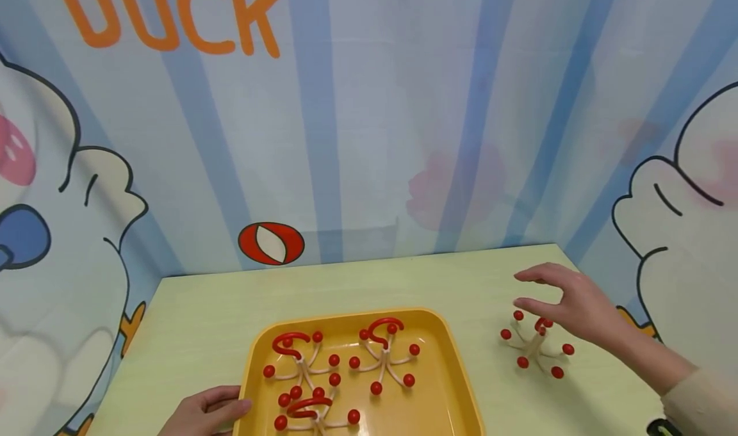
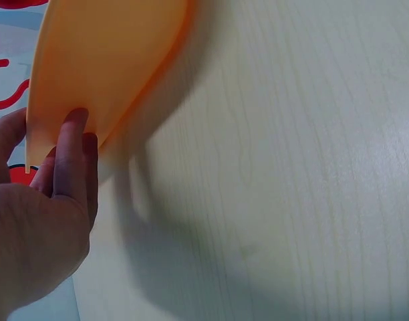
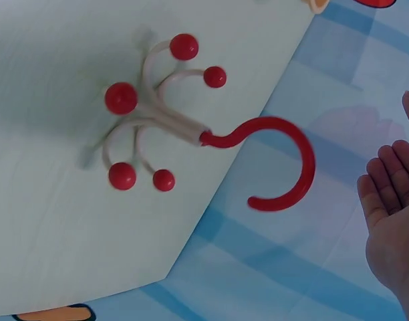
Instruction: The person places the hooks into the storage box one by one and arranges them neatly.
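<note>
My left hand (image 1: 202, 413) grips the left rim of a yellow tray (image 1: 429, 401), thumb over the edge. In the left wrist view, its fingers (image 2: 72, 150) lie against the tray's outer wall. My right hand (image 1: 582, 305) hovers over the table's right side with thumb and fingers spread apart, holding nothing. Below it stands a multi-arm hook hanger (image 1: 536, 345) with pale curved arms tipped by red balls. The right wrist view shows its red hook (image 3: 307, 164) pointing up, apart from the open right hand (image 3: 395, 227).
Inside the tray are three similar hangers: one at back left (image 1: 302, 364), another at back right (image 1: 385, 358), and a third at front left (image 1: 317, 417). Behind the pale wood-grain table (image 1: 346, 289) hangs a blue striped printed backdrop (image 1: 369, 135).
</note>
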Tool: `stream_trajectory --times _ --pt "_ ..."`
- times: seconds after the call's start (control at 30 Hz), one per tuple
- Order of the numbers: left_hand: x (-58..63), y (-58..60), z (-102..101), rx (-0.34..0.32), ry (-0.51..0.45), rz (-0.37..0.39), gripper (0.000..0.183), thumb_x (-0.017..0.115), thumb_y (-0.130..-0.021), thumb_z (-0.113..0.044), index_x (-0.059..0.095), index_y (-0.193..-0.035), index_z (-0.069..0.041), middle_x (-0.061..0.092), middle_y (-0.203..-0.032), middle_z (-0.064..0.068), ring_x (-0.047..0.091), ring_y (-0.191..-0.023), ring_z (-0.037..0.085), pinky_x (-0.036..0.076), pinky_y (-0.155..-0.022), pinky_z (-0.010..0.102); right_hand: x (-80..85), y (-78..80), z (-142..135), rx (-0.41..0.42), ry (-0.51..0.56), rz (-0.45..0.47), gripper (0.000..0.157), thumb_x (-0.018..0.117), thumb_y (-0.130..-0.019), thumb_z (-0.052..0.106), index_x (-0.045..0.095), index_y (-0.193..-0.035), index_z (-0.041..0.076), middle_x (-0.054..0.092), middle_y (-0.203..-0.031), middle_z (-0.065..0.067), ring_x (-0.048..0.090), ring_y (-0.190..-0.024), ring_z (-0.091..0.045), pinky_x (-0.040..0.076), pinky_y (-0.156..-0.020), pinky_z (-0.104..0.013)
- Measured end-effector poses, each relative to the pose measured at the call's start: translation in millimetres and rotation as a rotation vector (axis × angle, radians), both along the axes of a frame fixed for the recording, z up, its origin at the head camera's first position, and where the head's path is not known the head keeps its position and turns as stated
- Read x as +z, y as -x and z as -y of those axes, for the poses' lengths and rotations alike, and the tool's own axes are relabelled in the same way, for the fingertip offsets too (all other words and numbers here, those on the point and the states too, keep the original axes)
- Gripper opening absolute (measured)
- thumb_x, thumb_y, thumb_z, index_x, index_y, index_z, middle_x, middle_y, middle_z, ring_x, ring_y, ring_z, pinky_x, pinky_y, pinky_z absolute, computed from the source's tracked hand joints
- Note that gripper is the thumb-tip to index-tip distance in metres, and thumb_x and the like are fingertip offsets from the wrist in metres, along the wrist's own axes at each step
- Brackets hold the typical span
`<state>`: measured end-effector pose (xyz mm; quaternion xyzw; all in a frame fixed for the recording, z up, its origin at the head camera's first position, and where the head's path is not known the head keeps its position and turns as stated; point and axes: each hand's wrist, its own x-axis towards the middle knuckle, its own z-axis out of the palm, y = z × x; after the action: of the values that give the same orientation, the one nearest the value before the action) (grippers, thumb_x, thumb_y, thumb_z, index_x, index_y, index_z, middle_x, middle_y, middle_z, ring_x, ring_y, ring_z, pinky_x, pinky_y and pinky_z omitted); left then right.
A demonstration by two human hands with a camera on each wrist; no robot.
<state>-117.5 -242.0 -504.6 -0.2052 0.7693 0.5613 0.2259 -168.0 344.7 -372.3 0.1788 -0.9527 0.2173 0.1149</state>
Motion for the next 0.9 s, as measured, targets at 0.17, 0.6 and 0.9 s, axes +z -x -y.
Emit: stream_trajectory --times 0.17,0.6,0.9 --pt "0.6 -0.2 0.6 0.005 -0.010 0.005 0.078 0.085 -0.092 -0.037 0.055 -0.142 0.016 0.075 -0.112 0.021 0.073 -0.088 0.031 0.068 -0.081 0.047 -3.0 -0.8 -13.7 -0.029 0.019 0.026 0.047 0.085 -0.094 0.031 0.073 -0.132 0.008 0.071 -0.132 -0.016 0.068 -0.118 -0.043 0.060 -0.091 -0.065" --pt "2.1 -0.4 -0.7 0.021 -0.025 0.008 0.073 0.083 -0.095 -0.032 0.054 -0.142 0.016 0.076 -0.108 0.018 0.074 -0.088 0.032 0.068 -0.081 0.047 -11.1 -3.1 -36.6 -0.085 0.015 0.029 0.053 0.087 -0.092 0.031 0.071 -0.136 0.006 0.069 -0.135 -0.021 0.064 -0.121 -0.048 0.054 -0.093 -0.072" --pt "3.6 -0.9 -2.2 0.024 -0.018 0.014 0.070 0.082 -0.097 -0.028 0.054 -0.142 0.016 0.076 -0.107 0.018 0.075 -0.087 0.031 0.068 -0.081 0.046 -16.8 -3.3 -43.9 -0.109 0.000 0.071 0.060 0.086 -0.092 0.035 0.068 -0.141 0.005 0.065 -0.139 -0.024 0.063 -0.123 -0.051 0.052 -0.094 -0.074"
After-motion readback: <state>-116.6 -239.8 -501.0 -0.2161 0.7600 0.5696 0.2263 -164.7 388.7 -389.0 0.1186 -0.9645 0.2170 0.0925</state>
